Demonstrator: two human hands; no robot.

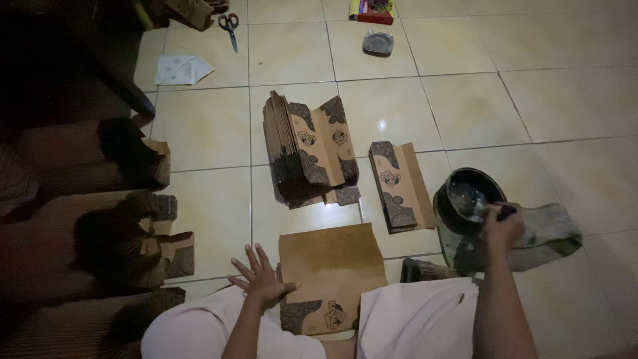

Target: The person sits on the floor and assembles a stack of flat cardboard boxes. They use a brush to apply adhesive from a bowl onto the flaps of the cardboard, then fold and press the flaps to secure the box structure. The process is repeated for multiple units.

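Left hand is pressing, fingers spread, on the near brown sheet, dark-patterned at its near edge. Right hand is gripping something dark inside the right-side bowl.

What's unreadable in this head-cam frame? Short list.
- Right hand: its fingers fold over something dark at the bowl; the item is hidden by the hand.
- Bowl contents: glare and dim light, cannot tell.
- Left side: stacks of paper bags are lost in shadow and cut by the edge.
- Bag under the left hand: lower end hidden by the person's legs.
- Colourful box: cut off by the top edge.
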